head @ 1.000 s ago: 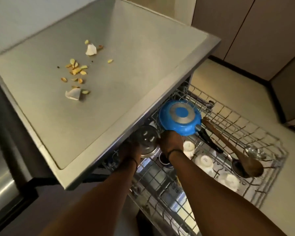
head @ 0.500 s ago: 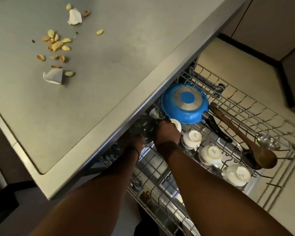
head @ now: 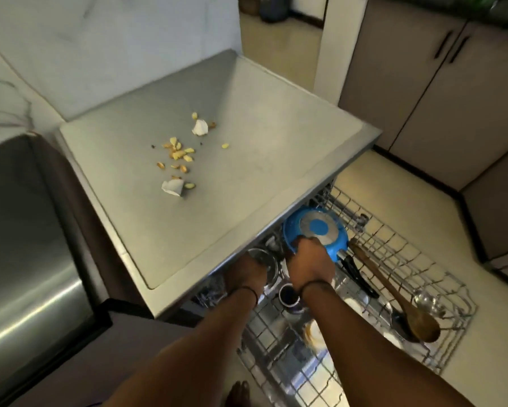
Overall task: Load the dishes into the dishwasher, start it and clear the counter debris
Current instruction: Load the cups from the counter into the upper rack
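The dishwasher's upper rack (head: 440,292) is pulled out under the counter edge. A blue pan (head: 316,230) lies upside down at its back, and my right hand (head: 310,264) grips the pan's near rim with curled fingers. My left hand (head: 245,274) holds a clear glass (head: 261,259) just under the counter lip, with its fingertips in shadow. A wooden spoon (head: 393,295), a metal ladle (head: 429,301), a dark cup (head: 289,295) and white cups (head: 316,333) sit in the rack. Yellow food scraps (head: 178,155) and two white paper bits (head: 173,188) lie on the grey counter (head: 261,148).
A steel appliance (head: 26,274) stands left of the counter. Tan cabinets (head: 423,98) line the right wall beyond a strip of cream floor (head: 393,186). A lower rack (head: 276,362) shows beneath my forearms. My foot (head: 238,392) is at the bottom edge.
My right hand has gone from beside the glass up to the blue pan's rim. My left hand stays at the glass. The view has tilted up, showing more counter and wall.
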The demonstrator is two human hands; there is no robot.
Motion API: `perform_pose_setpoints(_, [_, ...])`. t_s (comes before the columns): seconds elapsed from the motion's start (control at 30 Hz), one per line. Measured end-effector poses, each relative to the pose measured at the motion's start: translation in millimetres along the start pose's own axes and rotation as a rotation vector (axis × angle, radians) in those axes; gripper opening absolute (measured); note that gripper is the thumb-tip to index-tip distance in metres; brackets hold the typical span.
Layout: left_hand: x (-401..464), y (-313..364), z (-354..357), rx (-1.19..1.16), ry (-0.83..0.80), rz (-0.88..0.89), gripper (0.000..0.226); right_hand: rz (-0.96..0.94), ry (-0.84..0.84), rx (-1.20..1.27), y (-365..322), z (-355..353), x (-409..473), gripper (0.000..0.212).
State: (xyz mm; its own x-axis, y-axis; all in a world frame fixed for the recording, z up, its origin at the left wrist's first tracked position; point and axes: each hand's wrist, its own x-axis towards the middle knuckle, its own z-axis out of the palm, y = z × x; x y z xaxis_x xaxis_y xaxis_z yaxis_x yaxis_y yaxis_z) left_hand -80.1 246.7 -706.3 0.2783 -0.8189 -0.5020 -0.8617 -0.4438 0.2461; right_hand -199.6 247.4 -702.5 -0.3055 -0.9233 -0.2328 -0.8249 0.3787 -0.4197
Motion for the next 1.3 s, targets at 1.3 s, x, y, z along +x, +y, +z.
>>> perform_pose_setpoints(1.3, [-183,-460,-295,-0.798,0.763,-0.499,0.064,-1.099,-0.655,0.07,-442,39,-352,0.082])
